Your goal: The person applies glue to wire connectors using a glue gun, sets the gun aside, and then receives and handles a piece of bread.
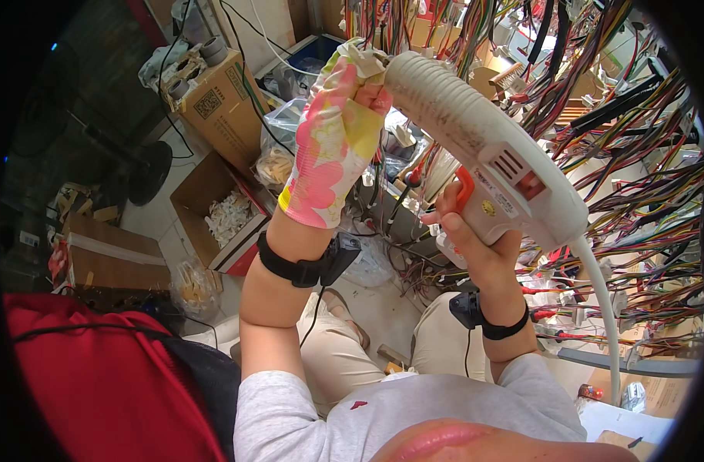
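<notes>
My right hand (pixel 483 246) is wrapped round the handle of a bulky off-white heat gun (pixel 464 123), with fingers by its orange trigger. The gun has a ribbed, dirt-stained barrel that points up and to the left, and a white cord (pixel 605 308) hangs from its rear end. At the barrel's tip is my left hand (pixel 336 135), in a pink, yellow and white patterned glove. Its fingers are curled closed, and what they hold, if anything, is hidden. Behind the gun hang thick bundles of multicoloured wires (pixel 575 100) with white connectors.
On the left stand a cardboard box (pixel 217 108), an open carton (pixel 186 192) of small white parts and a taped box (pixel 117 258). Clear plastic bags (pixel 196 289) lie on the tiled floor. Red fabric (pixel 98 377) fills the lower left. A black fan-like stand (pixel 148 169) is farther left.
</notes>
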Demonstrator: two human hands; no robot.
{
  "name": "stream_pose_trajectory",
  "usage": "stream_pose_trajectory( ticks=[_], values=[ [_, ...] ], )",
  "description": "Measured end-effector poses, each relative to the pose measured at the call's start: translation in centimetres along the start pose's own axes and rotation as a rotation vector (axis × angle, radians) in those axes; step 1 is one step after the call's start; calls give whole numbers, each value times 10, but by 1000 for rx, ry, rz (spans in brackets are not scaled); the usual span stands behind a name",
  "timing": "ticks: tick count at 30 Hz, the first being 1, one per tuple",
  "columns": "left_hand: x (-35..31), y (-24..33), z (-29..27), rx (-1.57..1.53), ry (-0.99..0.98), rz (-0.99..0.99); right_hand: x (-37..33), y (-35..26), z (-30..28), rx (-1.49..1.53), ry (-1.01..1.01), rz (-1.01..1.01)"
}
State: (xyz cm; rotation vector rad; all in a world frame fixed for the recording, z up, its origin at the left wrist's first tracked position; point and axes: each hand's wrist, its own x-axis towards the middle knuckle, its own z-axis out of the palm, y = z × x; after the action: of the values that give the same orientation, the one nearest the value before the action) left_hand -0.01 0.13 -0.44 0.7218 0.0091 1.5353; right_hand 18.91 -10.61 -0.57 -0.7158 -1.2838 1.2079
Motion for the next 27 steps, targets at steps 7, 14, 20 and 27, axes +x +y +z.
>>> stream_pose_trajectory(
  ticks=[7,14,20,27],
  values=[
    [-3,2,5,150,22,8,-1,-1,0,5,-7,4],
    [-1,0,7,27,90,28,-3,-4,-1,12,-15,21],
    [3,0,5,0,34,0,2,-2,-4,-16,-5,3],
    [1,-2,8,61,95,30,3,-2,-3,-30,3,-18]
  ],
)
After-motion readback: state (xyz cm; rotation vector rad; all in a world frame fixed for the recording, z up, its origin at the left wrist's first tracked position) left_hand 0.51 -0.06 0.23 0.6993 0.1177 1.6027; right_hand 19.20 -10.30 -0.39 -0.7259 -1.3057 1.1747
